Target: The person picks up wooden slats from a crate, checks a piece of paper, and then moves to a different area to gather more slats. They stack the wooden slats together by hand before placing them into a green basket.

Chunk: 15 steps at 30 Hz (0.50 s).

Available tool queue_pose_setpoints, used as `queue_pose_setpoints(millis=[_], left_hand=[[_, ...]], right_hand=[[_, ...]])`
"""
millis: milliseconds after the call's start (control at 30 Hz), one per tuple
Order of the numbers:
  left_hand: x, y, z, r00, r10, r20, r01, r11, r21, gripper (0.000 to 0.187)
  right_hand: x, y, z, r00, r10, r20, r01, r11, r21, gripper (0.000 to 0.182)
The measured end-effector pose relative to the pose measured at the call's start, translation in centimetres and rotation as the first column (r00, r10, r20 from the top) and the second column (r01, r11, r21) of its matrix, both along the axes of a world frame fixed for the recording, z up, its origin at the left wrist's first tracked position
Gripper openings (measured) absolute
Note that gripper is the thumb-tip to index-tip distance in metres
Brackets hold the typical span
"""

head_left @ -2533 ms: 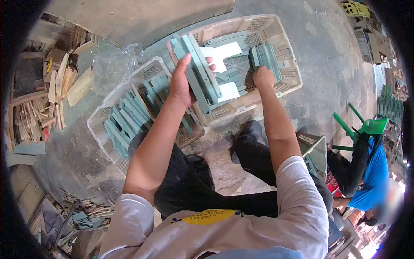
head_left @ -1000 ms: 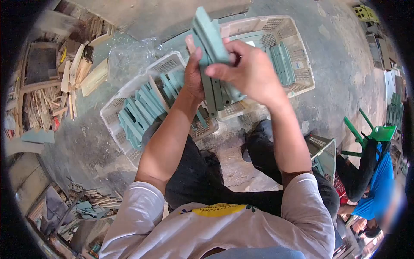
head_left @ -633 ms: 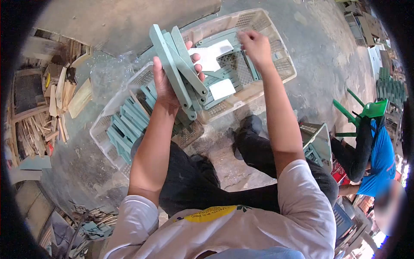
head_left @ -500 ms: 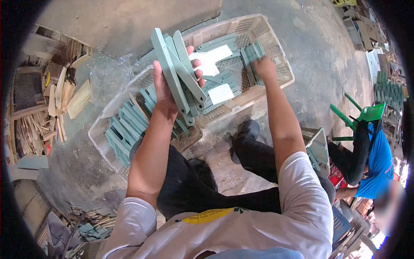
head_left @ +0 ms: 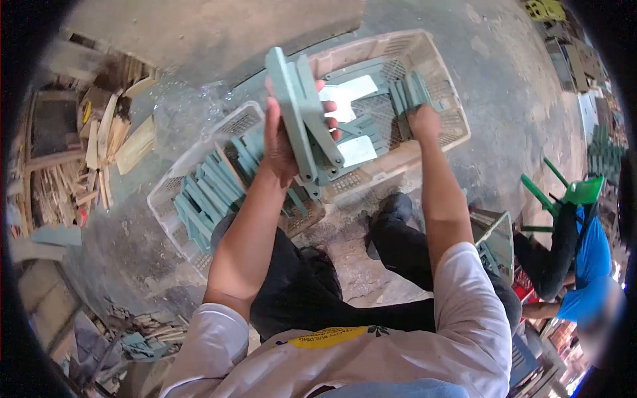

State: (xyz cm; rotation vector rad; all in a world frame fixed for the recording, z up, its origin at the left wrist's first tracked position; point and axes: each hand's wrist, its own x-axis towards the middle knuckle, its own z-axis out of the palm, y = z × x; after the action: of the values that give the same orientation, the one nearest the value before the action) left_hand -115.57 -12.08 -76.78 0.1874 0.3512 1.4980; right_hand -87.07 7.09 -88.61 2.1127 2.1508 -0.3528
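Note:
My left hand (head_left: 281, 149) is wrapped round a small bunch of grey-green slats (head_left: 292, 109), held up at an angle over the crates. The slats have rounded ends with a hole, and they cross each other slightly. My right hand (head_left: 424, 123) reaches into the right plastic crate (head_left: 453, 99), its fingers closed on the end of a row of similar slats (head_left: 410, 93). The fingertips there are partly hidden. More slats and white paper sheets (head_left: 359, 152) lie in that crate, between my two hands.
A second plastic crate (head_left: 161, 211) full of slats (head_left: 207, 192) stands at the left. Wood offcuts (head_left: 56, 192) are piled at far left. Another crate (head_left: 494, 242) is by my right knee. A person in blue (head_left: 592, 255) and a green chair (head_left: 584, 192) are at right.
The view has shifted, so everything sits further right. The slats in my left hand are less fanned out and lie closer together. My right hand stays at the row of slats.

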Motion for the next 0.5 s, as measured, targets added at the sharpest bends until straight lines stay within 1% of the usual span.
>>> queue_pose_setpoints(millis=[33,67,100,133,167,233,300,367,400,433,467,500], left_hand=[[-0.1,0.0,0.0,1.000,0.002,0.002,-0.002,1.000,0.008,0.106],[0.0,0.0,0.6,0.995,0.021,-0.097,-0.022,1.000,-0.015,0.106],[-0.2,0.2,0.6,0.992,-0.002,-0.125,-0.002,1.000,-0.028,0.107],[0.1,0.3,1.0,0.994,0.011,-0.110,-0.017,0.999,-0.046,0.108],[0.4,0.5,1.4,0.996,0.019,-0.091,-0.024,0.998,-0.062,0.109],[0.6,0.7,1.6,0.995,0.041,-0.095,-0.048,0.997,-0.064,0.110],[0.8,0.8,1.5,0.994,0.054,-0.098,-0.060,0.996,-0.066,0.111],[0.6,0.5,1.3,0.999,0.048,0.010,-0.047,0.997,-0.066,0.112],[0.3,0.1,1.6,0.984,0.036,-0.173,-0.049,0.996,-0.074,0.113],[0.0,0.2,1.6,0.986,0.010,-0.165,-0.021,0.997,-0.069,0.113],[-0.3,0.4,1.6,0.971,0.051,-0.233,-0.058,0.998,-0.026,0.113],[-0.2,0.7,1.8,0.950,0.100,-0.297,-0.098,0.995,0.021,0.113]], right_hand=[[-0.5,0.4,1.0,1.000,0.023,-0.012,-0.024,1.000,-0.005,0.027],[-0.9,0.8,2.1,0.992,0.027,-0.127,-0.026,1.000,0.010,0.028],[-1.6,0.9,3.4,0.971,0.026,-0.239,-0.021,1.000,0.022,0.031],[-2.5,0.5,5.7,0.872,-0.018,-0.489,-0.039,0.994,-0.105,0.030],[-3.5,-0.2,8.6,0.717,-0.098,-0.690,-0.082,0.971,-0.223,0.029],[-7.1,-2.8,15.3,0.529,-0.090,-0.844,-0.221,0.945,-0.239,0.028],[-9.5,-4.7,18.4,0.531,-0.008,-0.848,-0.332,0.918,-0.216,0.029],[-11.6,-7.0,21.8,0.531,0.100,-0.841,-0.423,0.892,-0.161,0.035],[-12.3,-8.1,22.1,0.582,0.166,-0.796,-0.428,0.895,-0.126,0.037],[-12.7,-8.8,22.3,0.634,0.228,-0.739,-0.431,0.898,-0.092,0.040],[-12.6,-9.3,21.7,0.542,0.381,-0.749,-0.482,0.871,0.095,0.034],[-11.9,-9.0,21.0,0.557,0.376,-0.741,-0.465,0.880,0.097,0.034]])
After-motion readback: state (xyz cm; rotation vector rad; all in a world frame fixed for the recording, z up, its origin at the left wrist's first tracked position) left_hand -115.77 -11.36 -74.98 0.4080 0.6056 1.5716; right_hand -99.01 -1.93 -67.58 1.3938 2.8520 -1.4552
